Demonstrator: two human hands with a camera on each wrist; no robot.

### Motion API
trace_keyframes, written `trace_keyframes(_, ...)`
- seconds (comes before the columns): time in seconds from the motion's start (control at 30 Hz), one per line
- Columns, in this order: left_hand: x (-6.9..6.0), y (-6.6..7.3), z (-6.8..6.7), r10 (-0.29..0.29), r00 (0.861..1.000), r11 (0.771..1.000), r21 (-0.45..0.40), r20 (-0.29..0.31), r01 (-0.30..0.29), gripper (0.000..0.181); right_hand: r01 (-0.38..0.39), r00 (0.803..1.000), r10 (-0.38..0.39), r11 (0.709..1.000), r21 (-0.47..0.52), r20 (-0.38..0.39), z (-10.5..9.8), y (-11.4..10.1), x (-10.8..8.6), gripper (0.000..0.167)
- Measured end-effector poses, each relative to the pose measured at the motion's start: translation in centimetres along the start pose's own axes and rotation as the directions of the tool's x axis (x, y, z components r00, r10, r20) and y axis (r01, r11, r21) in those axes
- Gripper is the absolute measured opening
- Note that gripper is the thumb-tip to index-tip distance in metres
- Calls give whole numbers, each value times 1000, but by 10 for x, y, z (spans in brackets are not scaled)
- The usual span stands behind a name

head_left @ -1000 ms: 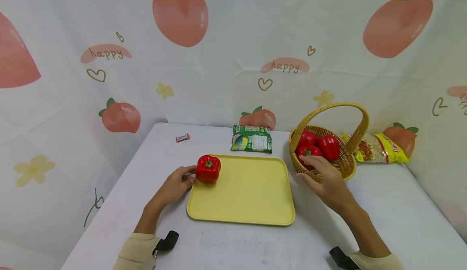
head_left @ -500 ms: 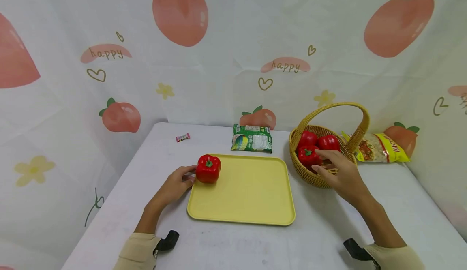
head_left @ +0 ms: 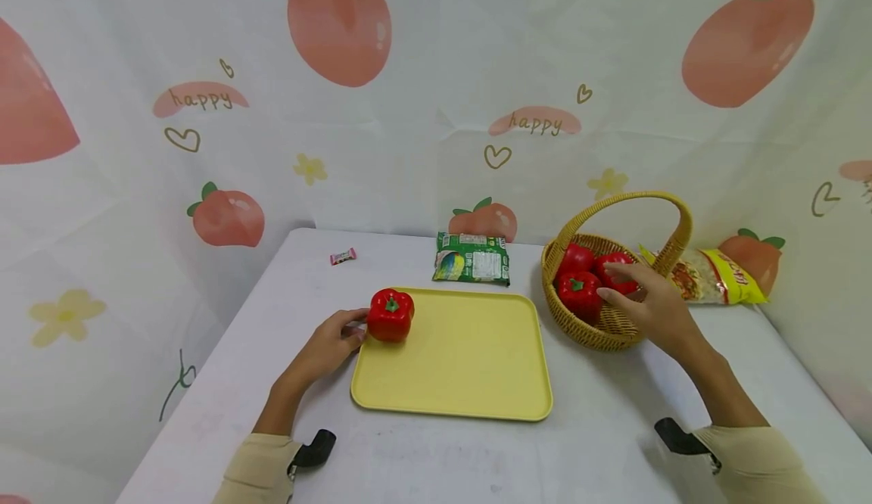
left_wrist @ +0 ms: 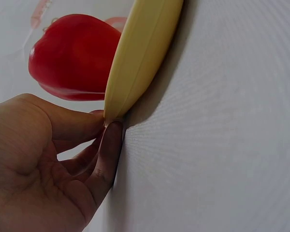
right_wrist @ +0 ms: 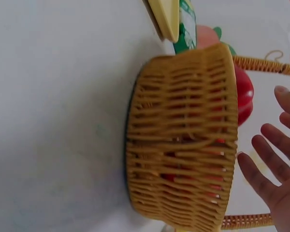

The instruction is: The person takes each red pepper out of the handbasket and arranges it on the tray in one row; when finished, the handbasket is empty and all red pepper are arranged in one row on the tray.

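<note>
Four red peppers are in view: one on a yellow tray [head_left: 463, 360] and three in a wicker basket [head_left: 587, 333]. The lone pepper [head_left: 390, 316] sits at the tray's 10 o'clock corner, its green stem facing up. At the tray's 9 o'clock edge, the left hand [head_left: 332, 346] pinches the rim between thumb and fingers, right beside that pepper; the left wrist view shows the grip at the edge, with the pepper just past the thumb.

The basket stands at about 2 o'clock from the tray, its handle [head_left: 623, 197] arching over the top. Inside, one pepper [head_left: 580, 297] lies toward 8 o'clock, another [head_left: 574, 257] toward 10 and the third [head_left: 611, 263] toward 1, partly covered by fingertips in the head view. The right hand [head_left: 652, 311] is at the basket's 4 o'clock side, fingers spread and loosely bent, grasping nothing; whether it touches the rim I cannot tell.

A green packet [head_left: 471, 259] lies at 12 o'clock beyond the tray, and a small pink wrapped candy [head_left: 343, 256] toward 10 o'clock, well apart from it. A yellow-ended bag [head_left: 715, 278] is at 3 o'clock from the basket. All of this rests on a white surface [head_left: 450, 462] before a peach-printed backdrop [head_left: 409, 148].
</note>
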State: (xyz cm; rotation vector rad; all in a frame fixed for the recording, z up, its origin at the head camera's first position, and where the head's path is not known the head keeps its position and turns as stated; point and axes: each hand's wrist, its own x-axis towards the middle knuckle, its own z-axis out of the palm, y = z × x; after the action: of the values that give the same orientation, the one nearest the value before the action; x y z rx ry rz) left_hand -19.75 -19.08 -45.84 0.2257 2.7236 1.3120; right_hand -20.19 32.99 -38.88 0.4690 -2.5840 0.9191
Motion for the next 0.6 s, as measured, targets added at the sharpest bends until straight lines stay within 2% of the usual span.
trace_keyframes(0.27,1,0,0,-3,1000,1000,-4,0,3,48,-105,992,107,994,-31,71,-11,10,16,50)
trace_keyframes(0.43,0,-1,1,-10,1000,1000,-12,-2,10,49,-166,976,169,985,-38,138,-19,12,26,57)
trace_keyframes(0.6,0,0,0,-14,1000,1000,-18,-1,14,50,-191,959,191,981,-23,208,-24,15,36,64)
